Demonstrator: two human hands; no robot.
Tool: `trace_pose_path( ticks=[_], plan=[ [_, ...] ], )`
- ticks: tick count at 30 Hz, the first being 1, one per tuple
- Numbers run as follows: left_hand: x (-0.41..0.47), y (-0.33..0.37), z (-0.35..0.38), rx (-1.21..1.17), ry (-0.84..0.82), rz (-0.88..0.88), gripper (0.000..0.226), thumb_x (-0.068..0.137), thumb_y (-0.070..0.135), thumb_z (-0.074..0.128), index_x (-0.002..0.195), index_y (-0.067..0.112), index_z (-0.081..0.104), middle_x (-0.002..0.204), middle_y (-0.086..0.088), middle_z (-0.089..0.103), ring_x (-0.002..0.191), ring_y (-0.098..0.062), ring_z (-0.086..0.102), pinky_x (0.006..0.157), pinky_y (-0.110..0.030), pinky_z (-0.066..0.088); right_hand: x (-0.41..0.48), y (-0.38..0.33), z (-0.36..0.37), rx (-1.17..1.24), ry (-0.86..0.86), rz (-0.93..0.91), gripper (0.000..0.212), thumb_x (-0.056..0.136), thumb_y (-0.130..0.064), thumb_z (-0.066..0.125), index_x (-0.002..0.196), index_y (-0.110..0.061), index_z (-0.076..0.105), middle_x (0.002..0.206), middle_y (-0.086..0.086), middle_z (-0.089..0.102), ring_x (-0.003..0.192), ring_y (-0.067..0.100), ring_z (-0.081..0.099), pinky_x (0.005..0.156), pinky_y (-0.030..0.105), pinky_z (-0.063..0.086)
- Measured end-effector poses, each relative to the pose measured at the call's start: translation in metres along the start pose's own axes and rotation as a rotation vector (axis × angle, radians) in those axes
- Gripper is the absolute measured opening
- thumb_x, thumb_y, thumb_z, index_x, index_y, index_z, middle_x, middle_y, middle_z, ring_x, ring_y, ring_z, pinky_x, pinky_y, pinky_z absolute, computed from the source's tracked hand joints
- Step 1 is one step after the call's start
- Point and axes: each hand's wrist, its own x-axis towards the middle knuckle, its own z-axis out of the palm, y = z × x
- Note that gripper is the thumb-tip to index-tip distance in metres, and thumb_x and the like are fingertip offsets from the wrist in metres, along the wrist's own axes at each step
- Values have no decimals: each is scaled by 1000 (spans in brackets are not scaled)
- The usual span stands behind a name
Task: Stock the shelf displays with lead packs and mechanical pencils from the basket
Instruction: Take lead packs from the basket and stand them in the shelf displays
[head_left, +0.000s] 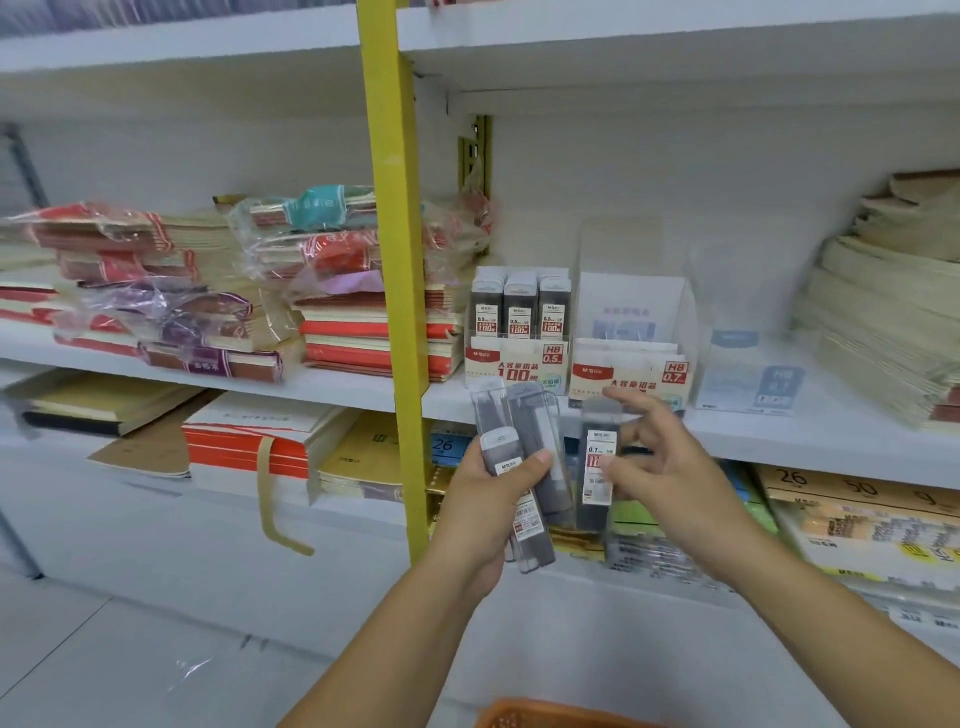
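Where the hands are: both bare forearms rise from the bottom edge toward the middle shelf, and the hands meet just below its front lip.
Left hand: palm turned inward, thumb pressed across the front of a fan of lead packs, fingers wrapped behind them; it grips several at once, spread upward.
Right hand: held just right of the fan, thumb and curled fingers pinching the right edge of a single lead pack; the upper fingers are splayed toward the shelf.
Single pack label: white sticker reading "0.7" above red print too blurred to read.
Fan labels: white stickers with a barcode; the rest is not legible.
Pack shape: slim, flat, clear plastic cases, dark grey inside.
HB 0.5 display box: white and red card, printed "HB 0.5", "100" and Chinese characters; three upright packs marked "0.5" stand in it.
HB 0.7 display box: same card design, printed "HB 0.7", just right of the first, directly above the hands.
Clear holder: transparent plastic, pale blue label, blurred.
Basket: orange mesh rim at the bottom edge, below the forearms.
Yellow upright: painted metal post left of the boxes.
Notebook stacks: red-and-cream covers, some in crinkled film.
Lower shelf tag: blue, "26".
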Motion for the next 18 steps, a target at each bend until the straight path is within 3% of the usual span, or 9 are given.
trace_pose_path(
  ticks=[2, 4, 7, 11, 15, 18],
  plan=[
    [8, 16, -1, -22, 5, 33, 30, 89, 16, 74, 115, 29, 65, 101, 2, 78, 87, -19, 76, 64, -36, 61, 23, -29, -12, -39, 77, -126, 51, 89, -10, 66, 106, -55, 50, 101, -3, 70, 88, 14, 71, 75, 39, 58],
    [15, 28, -2, -33, 31, 70, 28, 89, 16, 74, 112, 32, 65, 98, 4, 79, 81, -15, 76, 56, -29, 58, 49, -57, -29, -94, 173, -239, 41, 88, -16, 67, 98, -52, 49, 93, -3, 74, 84, 15, 70, 71, 37, 57],
    [27, 39, -1, -50, 61, 121, 30, 89, 16, 74, 110, 34, 64, 98, 7, 78, 86, -15, 76, 58, -29, 58, 94, -87, -55, -188, 262, -332, 37, 88, -17, 67, 92, -48, 47, 88, -3, 73, 74, 11, 70, 60, 25, 55],
    [39, 43, 3, -73, 99, 138, 30, 88, 18, 75, 109, 36, 62, 95, 10, 78, 82, -11, 76, 60, -34, 61, 143, -92, -66, -423, 257, -303, 39, 85, -9, 67, 85, -43, 47, 92, -3, 66, 60, 6, 69, 51, 15, 50],
    [48, 40, 7, -77, 107, 129, 30, 88, 18, 76, 109, 35, 64, 98, 8, 78, 92, -20, 75, 76, -45, 63, 161, -76, -60, -579, 167, -260, 32, 86, -11, 67, 87, -38, 50, 90, -4, 66, 67, 10, 70, 64, 33, 60],
    [51, 38, 8, -61, 86, 122, 29, 88, 18, 76, 109, 35, 66, 98, 7, 78, 93, -22, 75, 80, -50, 62, 168, -65, -58, -672, 95, -203, 23, 88, -16, 67, 97, -32, 53, 87, -4, 67, 69, 11, 69, 65, 41, 60]
  ],
)
